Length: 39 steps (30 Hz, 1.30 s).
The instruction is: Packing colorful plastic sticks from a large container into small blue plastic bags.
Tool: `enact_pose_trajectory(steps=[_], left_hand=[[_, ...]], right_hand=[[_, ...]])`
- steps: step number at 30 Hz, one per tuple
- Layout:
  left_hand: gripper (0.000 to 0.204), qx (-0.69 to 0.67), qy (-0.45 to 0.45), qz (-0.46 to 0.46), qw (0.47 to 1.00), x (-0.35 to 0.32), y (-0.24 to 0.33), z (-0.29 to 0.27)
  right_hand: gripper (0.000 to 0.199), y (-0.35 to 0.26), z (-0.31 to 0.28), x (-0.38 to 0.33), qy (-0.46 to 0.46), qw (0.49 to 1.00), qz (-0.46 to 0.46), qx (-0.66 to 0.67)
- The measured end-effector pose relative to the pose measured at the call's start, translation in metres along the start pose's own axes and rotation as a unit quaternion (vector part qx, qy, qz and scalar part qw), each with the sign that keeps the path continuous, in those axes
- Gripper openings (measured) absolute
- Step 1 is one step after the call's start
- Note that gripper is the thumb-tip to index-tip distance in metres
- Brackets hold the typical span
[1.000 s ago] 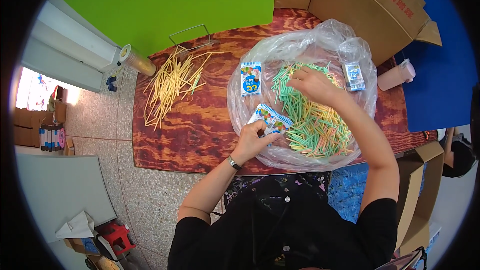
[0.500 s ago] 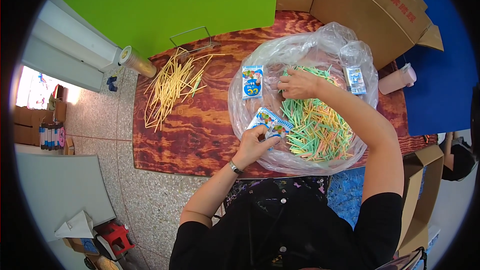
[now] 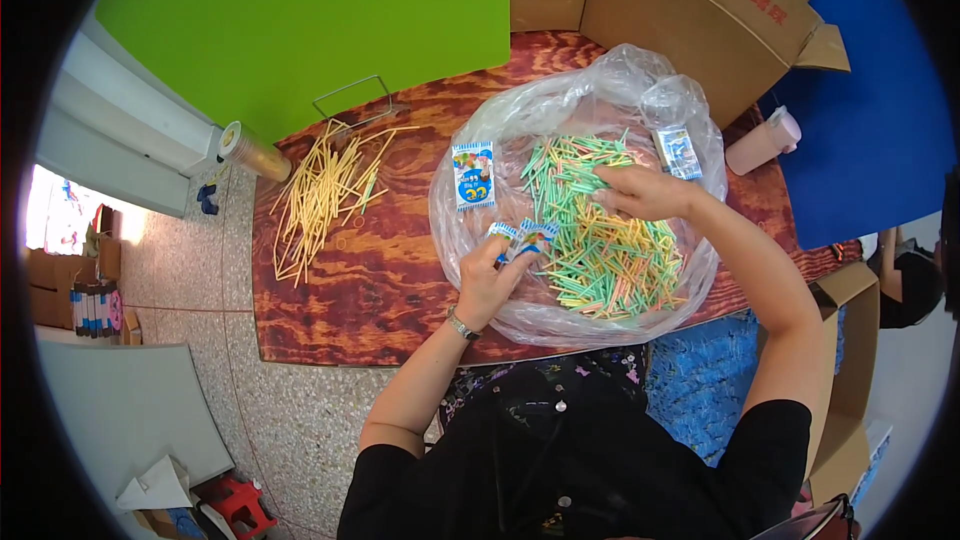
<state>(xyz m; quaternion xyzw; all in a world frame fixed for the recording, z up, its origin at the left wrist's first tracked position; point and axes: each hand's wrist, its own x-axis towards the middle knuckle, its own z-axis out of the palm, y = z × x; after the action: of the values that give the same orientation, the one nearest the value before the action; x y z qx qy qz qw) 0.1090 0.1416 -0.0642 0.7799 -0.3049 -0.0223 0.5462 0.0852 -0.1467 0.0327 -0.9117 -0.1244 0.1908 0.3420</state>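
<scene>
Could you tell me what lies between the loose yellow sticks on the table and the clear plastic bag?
In the head view, only bare wood-grain tabletop separates the yellow sticks from the clear plastic bag; nothing lies on that stretch.

The table (image 3: 370,280) is glossy grained wood; the bag (image 3: 600,100) is clear, crinkled plastic; the boxes (image 3: 690,10), far right, are matt brown cardboard.

Three blue-white packets (image 3: 474,176); two straw heaps (image 3: 600,240); one plastic bag (image 3: 620,80).

Left hand (image 3: 487,280) curled shut, right hand (image 3: 640,192) palm-down with fingers bent, both forearms outstretched
</scene>
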Motion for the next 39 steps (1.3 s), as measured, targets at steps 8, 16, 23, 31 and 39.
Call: enact_pose_trajectory(steps=[8, 16, 23, 31, 39], left_hand=[[0.032, 0.063, 0.088, 0.16, 0.981, 0.017, 0.018, 0.0], [0.03, 0.08, 0.112, 0.169, 0.976, 0.015, 0.013, -0.002], [0.031, 0.08, 0.118, 0.159, 0.977, 0.013, 0.012, -0.002], [0.034, 0.104, 0.144, 0.234, 0.956, 0.017, 0.012, -0.004], [0.032, 0.133, 0.117, 0.249, 0.952, 0.016, 0.012, -0.008]], right_hand=[[0.022, -0.061, -0.006, -0.019, -0.044, 0.99, -0.048, -0.123], [0.022, -0.078, -0.006, -0.015, 0.016, 0.983, -0.068, -0.172], [0.023, -0.088, 0.0, -0.01, 0.012, 0.983, -0.018, -0.183], [0.024, -0.097, -0.007, -0.011, -0.033, 0.984, -0.005, -0.178], [0.013, -0.114, -0.002, -0.012, -0.037, 0.958, 0.008, -0.284]])
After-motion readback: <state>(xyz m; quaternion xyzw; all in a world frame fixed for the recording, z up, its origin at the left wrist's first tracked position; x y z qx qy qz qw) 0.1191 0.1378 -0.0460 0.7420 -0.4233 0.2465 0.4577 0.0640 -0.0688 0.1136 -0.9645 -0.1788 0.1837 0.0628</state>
